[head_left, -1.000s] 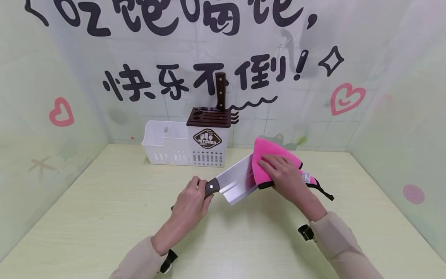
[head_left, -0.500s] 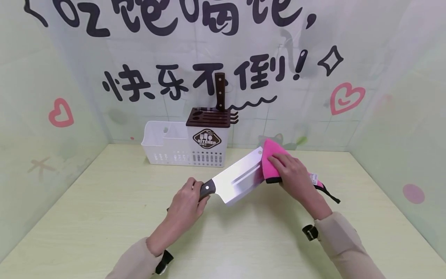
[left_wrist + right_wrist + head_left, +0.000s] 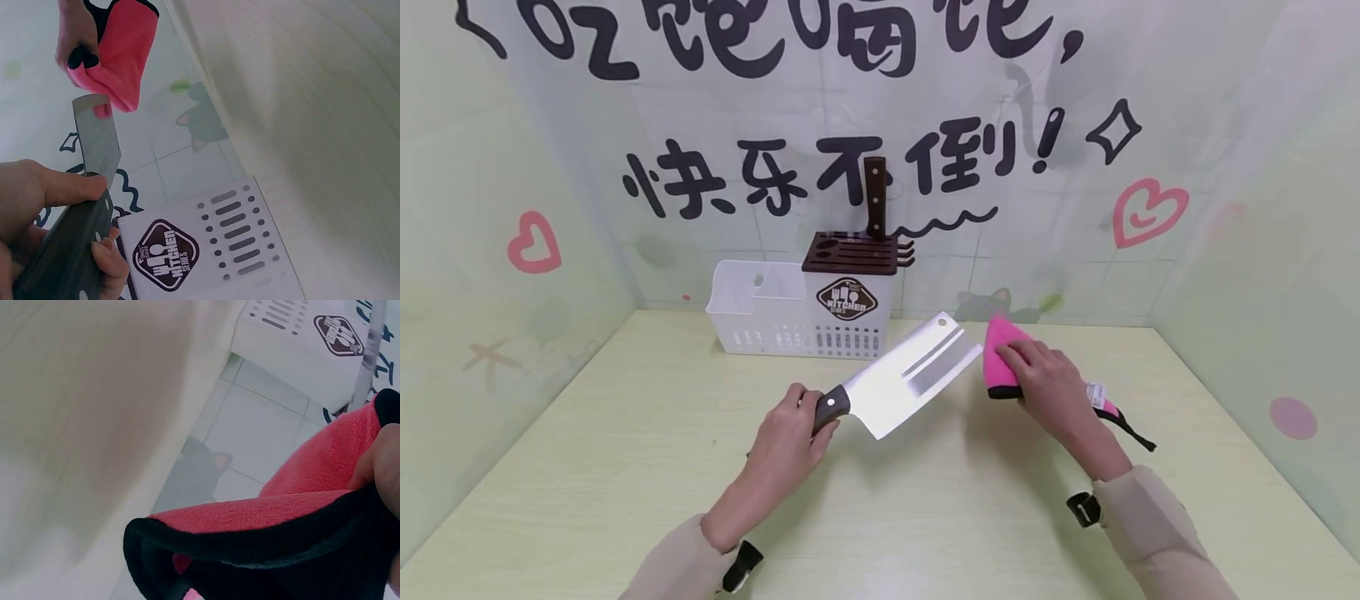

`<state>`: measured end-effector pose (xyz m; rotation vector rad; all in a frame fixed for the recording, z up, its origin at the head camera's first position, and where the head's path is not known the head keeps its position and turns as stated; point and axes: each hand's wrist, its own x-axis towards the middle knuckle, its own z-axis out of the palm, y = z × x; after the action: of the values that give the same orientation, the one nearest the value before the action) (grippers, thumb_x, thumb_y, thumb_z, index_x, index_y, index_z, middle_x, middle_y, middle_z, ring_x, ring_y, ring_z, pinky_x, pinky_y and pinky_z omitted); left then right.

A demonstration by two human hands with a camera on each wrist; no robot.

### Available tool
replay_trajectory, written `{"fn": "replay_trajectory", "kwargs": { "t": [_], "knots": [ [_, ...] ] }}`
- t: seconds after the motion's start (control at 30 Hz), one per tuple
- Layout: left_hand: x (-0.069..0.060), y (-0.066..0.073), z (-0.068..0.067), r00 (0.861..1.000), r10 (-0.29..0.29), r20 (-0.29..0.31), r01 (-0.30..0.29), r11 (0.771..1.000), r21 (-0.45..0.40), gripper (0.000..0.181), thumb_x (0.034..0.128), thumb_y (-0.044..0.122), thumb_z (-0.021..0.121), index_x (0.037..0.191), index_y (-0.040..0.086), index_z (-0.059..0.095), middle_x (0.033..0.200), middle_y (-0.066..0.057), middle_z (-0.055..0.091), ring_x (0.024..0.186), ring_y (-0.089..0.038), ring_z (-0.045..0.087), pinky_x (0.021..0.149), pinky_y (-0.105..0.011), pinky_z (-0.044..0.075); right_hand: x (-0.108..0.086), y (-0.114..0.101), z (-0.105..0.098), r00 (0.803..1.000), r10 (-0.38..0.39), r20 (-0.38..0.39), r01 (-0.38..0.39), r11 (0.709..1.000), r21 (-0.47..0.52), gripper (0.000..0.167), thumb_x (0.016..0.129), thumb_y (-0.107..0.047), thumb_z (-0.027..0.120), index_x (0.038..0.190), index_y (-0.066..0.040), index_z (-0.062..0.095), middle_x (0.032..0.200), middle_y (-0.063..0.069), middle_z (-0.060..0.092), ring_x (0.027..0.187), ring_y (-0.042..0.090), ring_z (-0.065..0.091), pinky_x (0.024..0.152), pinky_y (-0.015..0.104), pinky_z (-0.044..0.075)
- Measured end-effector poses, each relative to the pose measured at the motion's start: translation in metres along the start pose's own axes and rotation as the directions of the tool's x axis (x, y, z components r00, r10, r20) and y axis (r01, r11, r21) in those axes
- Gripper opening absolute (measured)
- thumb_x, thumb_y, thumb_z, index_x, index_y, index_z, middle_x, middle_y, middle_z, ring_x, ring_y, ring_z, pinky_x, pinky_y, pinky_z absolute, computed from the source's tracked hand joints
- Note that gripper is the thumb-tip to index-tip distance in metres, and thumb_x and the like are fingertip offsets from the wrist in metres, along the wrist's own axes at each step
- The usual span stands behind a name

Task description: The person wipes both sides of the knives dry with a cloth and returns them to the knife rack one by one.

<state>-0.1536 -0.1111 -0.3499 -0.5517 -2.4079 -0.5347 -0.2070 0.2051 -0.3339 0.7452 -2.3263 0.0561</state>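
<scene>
My left hand (image 3: 786,437) grips the dark handle of a cleaver (image 3: 910,371), whose broad shiny blade points up and to the right above the table. In the left wrist view the thumb lies along the top of the handle (image 3: 69,244). My right hand (image 3: 1048,387) pinches a folded pink cloth (image 3: 1000,358) with black edging, just beyond the blade's far end. In the head view a small gap shows between cloth and blade. The right wrist view has the cloth (image 3: 325,462) close up, its black trim hanging toward the camera; most of the fingers are hidden.
At the back of the table (image 3: 647,467) stands a white knife holder (image 3: 850,317) with a brown slotted top and one brown-handled knife (image 3: 876,200) upright in it. A white open basket (image 3: 752,308) adjoins it on the left. Printed walls enclose the back and sides.
The cloth in my right hand has slid off the blade's end, moving right and slightly down. My left hand has drawn the cleaver a little to the left, so the whole blade shows.
</scene>
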Motion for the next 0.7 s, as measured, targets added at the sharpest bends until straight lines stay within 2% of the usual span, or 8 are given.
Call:
{"fn": "replay_trajectory", "kwargs": {
  "t": [0.23, 0.43, 0.7],
  "knots": [
    [0.001, -0.002, -0.001, 0.999, -0.037, -0.017, 0.036, 0.998, -0.048, 0.028, 0.0671, 0.002, 0.075, 0.084, -0.011, 0.056, 0.075, -0.017, 0.05, 0.057, -0.023, 0.054, 0.049, -0.031, 0.048, -0.01, -0.01, 0.01, 0.988, -0.036, 0.152, 0.042, 0.998, -0.036, 0.054, 0.061, -0.009, 0.081, 0.108, 0.0, 0.057, 0.103, 0.017, 0.058, 0.091, 0.032, 0.056, 0.069, 0.043, 0.051],
    [0.004, -0.001, -0.003, 0.996, -0.088, -0.008, 0.086, 0.991, -0.106, 0.029, 0.0687, 0.004, 0.074, 0.087, -0.011, 0.058, 0.076, -0.016, 0.051, 0.059, -0.023, 0.052, 0.052, -0.032, 0.048, -0.012, -0.026, 0.019, 0.971, -0.063, 0.232, 0.064, 0.998, 0.004, 0.055, 0.061, -0.014, 0.081, 0.108, -0.003, 0.054, 0.101, 0.016, 0.057, 0.091, 0.029, 0.056, 0.066, 0.04, 0.052],
    [0.006, -0.001, -0.005, 0.996, -0.092, -0.008, 0.09, 0.989, -0.118, 0.027, 0.0699, 0.003, 0.073, 0.087, -0.011, 0.058, 0.076, -0.016, 0.051, 0.059, -0.023, 0.051, 0.051, -0.031, 0.046, -0.018, -0.042, 0.03, 0.95, -0.083, 0.302, 0.079, 0.997, 0.026, 0.042, 0.065, -0.014, 0.077, 0.095, -0.002, 0.05, 0.083, 0.01, 0.052, 0.075, 0.022, 0.054, 0.056, 0.029, 0.05]
  ]
}}
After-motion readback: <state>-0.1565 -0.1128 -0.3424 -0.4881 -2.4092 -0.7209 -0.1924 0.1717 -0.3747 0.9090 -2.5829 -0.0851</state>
